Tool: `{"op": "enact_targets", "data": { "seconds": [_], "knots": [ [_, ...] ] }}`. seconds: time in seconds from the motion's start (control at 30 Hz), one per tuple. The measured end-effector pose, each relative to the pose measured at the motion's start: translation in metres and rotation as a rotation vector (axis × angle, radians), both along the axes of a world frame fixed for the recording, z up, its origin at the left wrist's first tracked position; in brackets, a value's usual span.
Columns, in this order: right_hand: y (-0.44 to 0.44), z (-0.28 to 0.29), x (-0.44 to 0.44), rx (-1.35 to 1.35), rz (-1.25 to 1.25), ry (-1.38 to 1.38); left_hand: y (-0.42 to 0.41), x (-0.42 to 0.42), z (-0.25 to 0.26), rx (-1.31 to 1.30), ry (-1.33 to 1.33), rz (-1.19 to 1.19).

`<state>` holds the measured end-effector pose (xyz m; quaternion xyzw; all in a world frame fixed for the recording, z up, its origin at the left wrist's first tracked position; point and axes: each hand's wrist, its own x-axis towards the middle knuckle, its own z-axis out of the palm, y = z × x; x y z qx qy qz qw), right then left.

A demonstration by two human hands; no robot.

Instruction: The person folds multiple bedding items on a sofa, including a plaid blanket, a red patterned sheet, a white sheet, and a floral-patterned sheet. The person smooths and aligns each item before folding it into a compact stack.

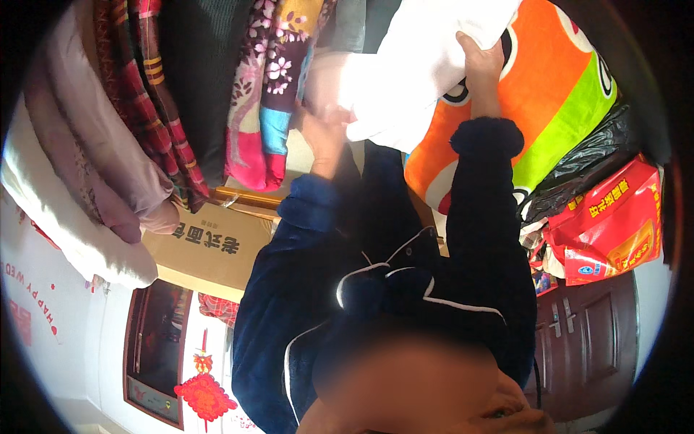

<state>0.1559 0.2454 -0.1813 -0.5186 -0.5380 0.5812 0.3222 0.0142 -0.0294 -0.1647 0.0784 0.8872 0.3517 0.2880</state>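
Observation:
A white cloth (404,81), strongly overexposed by sunlight, spans the space between both hands. My left hand (325,133) pinches its near left edge, with the fingertips partly lost in glare. On the cloth's right side, my right hand (484,62) grips a fold, the thumb lying on top. Beneath and to the right of that hand lies an orange and green plush blanket (547,92) with a cartoon pattern. Folded floral fabric (276,81) in pink, blue and dark tones is just left of my left hand.
Folded plaid cloth (157,97), dark ribbed fabric (200,81) and pale purple bedding (97,125) extend leftward. A printed cardboard box (200,249) sits below them. On the right are a black plastic bag (591,146), a red printed bag (607,228) and a brown door (591,336).

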Motion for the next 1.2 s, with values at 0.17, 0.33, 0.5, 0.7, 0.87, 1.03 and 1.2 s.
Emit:
{"op": "enact_targets", "data": {
  "seconds": [0.17, 0.33, 0.5, 0.7, 0.87, 1.03, 1.2],
  "knots": [
    [0.001, 0.006, -0.003, -0.021, 0.005, -0.078, 0.016, -0.008, 0.003, -0.255, -0.028, 0.024],
    [0.001, -0.005, 0.001, -0.028, 0.004, -0.036, -0.017, -0.006, -0.044, -0.216, 0.069, -0.033],
    [0.005, 0.004, -0.001, 0.051, -0.009, -0.135, 0.019, 0.026, 0.016, 0.101, -0.094, -0.608],
    [0.006, 0.01, -0.002, 0.278, 0.053, -0.304, 0.046, 0.039, -0.041, 0.198, -0.422, -0.897],
    [0.007, 0.006, -0.002, 0.023, 0.008, -0.061, 0.102, -0.011, -0.067, 0.219, 0.263, -0.417],
    [0.009, 0.003, -0.001, -0.066, 0.017, -0.06, 0.106, -0.022, -0.116, 0.04, 0.232, -0.582],
    [0.008, -0.024, 0.009, -0.193, -0.019, 0.099, 0.138, -0.036, -0.111, 0.179, 0.308, -0.744]
  ]
}}
